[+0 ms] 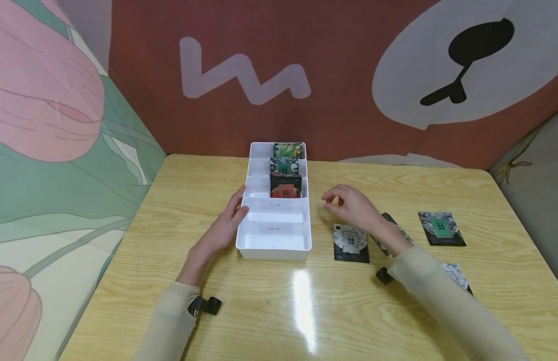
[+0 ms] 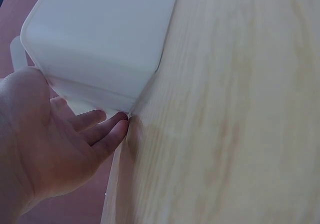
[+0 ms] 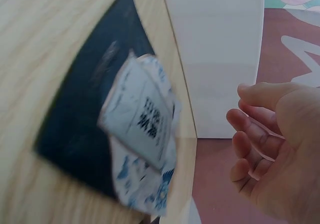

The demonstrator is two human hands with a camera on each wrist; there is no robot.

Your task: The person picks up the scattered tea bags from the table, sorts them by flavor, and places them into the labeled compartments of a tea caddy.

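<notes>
A long white divided box (image 1: 274, 254) stands on the table. My left hand (image 1: 221, 228) rests against its left side; in the left wrist view, relaxed fingers (image 2: 107, 139) touch the wall near the tabletop. Three compartments hold packets: green-yellow (image 1: 288, 150), teal-labelled (image 1: 285, 166) and red-labelled (image 1: 286, 187). The two nearer compartments hold no packets. To the right of the box, my right hand (image 1: 354, 206) hovers with loosely bent fingers and nothing between them. Just below it lies a black packet with a grey-white label (image 1: 351, 242), also large in the right wrist view.
More packets lie to the right: a green-labelled one (image 1: 442, 228), one partly under the right forearm (image 1: 398, 228) and a whitish one (image 1: 457, 277) partly behind the sleeve. A patterned cloth wall (image 1: 242, 125) rises behind the wooden table (image 1: 193, 180).
</notes>
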